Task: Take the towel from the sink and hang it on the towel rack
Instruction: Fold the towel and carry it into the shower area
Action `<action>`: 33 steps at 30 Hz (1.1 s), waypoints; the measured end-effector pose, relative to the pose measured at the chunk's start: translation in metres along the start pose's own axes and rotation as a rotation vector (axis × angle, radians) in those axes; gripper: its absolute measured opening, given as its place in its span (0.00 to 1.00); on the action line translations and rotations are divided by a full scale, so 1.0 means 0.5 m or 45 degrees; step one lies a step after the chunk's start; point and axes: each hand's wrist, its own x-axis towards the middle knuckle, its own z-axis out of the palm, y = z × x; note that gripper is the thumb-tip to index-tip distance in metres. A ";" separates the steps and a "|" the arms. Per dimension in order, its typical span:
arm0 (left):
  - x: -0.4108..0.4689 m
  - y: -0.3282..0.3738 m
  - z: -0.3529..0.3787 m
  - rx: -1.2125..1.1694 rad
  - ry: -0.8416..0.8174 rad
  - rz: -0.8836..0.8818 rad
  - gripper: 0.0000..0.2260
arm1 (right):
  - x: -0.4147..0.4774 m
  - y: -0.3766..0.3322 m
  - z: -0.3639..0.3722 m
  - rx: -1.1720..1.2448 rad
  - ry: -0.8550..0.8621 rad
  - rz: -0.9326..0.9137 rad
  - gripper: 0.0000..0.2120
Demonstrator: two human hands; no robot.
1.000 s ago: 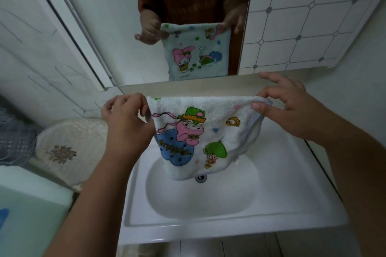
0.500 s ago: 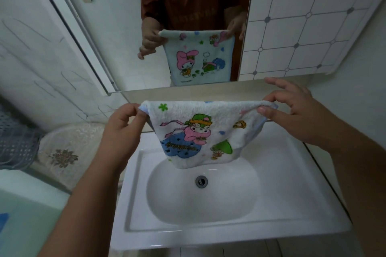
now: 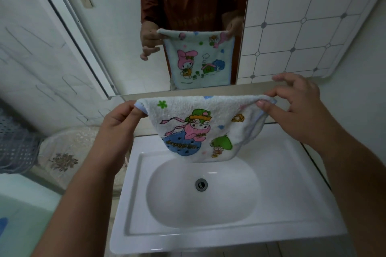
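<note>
A small white towel (image 3: 200, 125) with cartoon prints hangs in the air above the white sink (image 3: 225, 233), stretched between both hands. My left hand (image 3: 118, 123) pinches its top left corner. My right hand (image 3: 296, 110) pinches its top right corner with thumb and forefinger, the other fingers spread. The towel's lower edge hangs just over the back of the basin, clear of the drain (image 3: 201, 184). No towel rack is in view.
A mirror (image 3: 125, 27) on the wall behind the sink reflects the person and the towel. Tiled wall (image 3: 302, 16) lies to the right. A lace-covered round object (image 3: 62, 156) and a blue mesh basket (image 3: 14, 142) stand to the left of the sink.
Both hands have lifted the towel higher and pulled it wider, away from the basin. The drain, hidden behind the towel before, is now uncovered.
</note>
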 end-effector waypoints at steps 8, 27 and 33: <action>0.009 0.014 0.003 -0.184 0.007 -0.120 0.11 | -0.001 -0.008 0.000 0.145 -0.023 0.072 0.10; 0.020 0.009 -0.023 1.211 0.208 0.362 0.06 | 0.023 -0.029 -0.033 0.348 -0.104 0.173 0.06; 0.020 -0.009 -0.023 1.326 0.178 0.251 0.10 | 0.028 -0.022 -0.014 0.187 -0.043 0.103 0.07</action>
